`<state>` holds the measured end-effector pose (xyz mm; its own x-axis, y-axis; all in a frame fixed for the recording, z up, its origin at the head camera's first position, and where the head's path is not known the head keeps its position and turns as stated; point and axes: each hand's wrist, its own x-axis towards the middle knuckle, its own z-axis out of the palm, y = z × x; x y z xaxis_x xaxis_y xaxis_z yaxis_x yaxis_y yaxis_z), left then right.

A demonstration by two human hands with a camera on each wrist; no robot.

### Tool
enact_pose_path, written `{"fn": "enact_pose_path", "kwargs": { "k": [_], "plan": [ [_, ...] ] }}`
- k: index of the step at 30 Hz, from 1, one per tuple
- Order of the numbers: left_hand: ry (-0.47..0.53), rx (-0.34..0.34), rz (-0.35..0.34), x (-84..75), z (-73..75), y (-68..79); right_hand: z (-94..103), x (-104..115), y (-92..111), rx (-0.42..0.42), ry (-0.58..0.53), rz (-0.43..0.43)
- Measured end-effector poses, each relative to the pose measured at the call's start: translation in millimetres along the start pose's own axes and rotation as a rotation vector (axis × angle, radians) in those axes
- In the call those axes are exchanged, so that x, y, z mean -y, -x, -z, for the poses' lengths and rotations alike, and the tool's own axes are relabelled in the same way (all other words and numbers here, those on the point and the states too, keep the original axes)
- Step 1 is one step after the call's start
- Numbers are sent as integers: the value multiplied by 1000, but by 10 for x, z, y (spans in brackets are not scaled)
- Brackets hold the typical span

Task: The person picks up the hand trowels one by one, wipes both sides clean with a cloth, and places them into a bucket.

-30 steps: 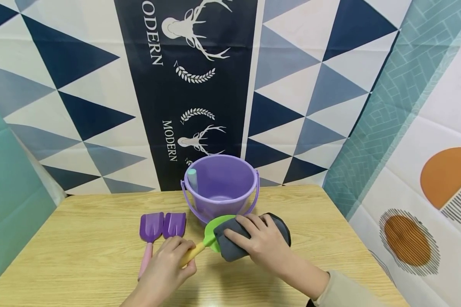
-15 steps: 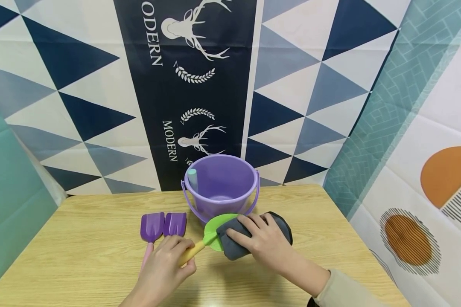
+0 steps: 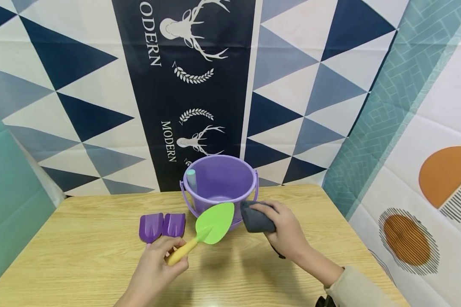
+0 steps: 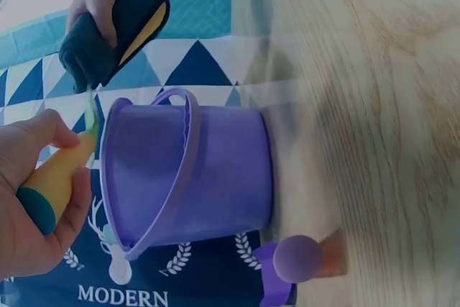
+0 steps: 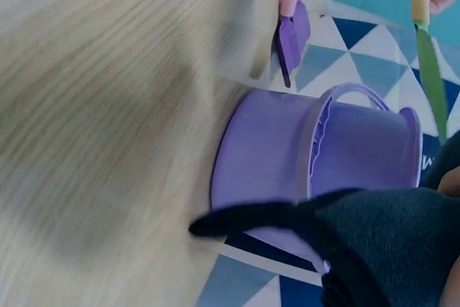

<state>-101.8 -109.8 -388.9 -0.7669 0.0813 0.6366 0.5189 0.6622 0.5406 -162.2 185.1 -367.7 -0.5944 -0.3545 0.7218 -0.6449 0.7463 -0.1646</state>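
My left hand point(image 3: 157, 264) pinches the yellow handle of a toy shovel point(image 3: 215, 224) with a green leaf-shaped blade, held above the table in front of a purple bucket point(image 3: 220, 179). My right hand point(image 3: 288, 228) grips a bunched dark grey cloth point(image 3: 258, 217) just right of the blade; a narrow gap parts them in the head view. Black edging and a yellow underside show on the cloth point(image 4: 126, 34) in the left wrist view. Inside the bucket leans a light blue stick or handle point(image 3: 191, 179).
Two purple toy shovels point(image 3: 151, 227) lie on the wooden table point(image 3: 100, 238) left of the bucket, their handles partly behind my left hand. Patterned cloth walls point(image 3: 292, 106) stand at the back and sides. The bucket's handle hangs down at its front.
The cloth has come off the green blade and moved up and right with my right hand. The whole blade now shows. My left hand has shifted slightly left, lifting the blade's tip.
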Motion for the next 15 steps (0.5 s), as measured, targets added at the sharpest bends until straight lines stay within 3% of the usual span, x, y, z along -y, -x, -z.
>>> {"fn": "enact_pose_path", "kwargs": {
  "k": [4, 9, 15],
  "plan": [
    [88, -31, 42, -23, -30, 0, -28, -6, -7, -20, -134, -143],
    [129, -59, 63, -80, -96, -8, -59, 57, -38, -43, -235, -186],
    [241, -34, 161, -149, -157, -36, -76, 175, -67, -64, -313, -233]
  ]
}}
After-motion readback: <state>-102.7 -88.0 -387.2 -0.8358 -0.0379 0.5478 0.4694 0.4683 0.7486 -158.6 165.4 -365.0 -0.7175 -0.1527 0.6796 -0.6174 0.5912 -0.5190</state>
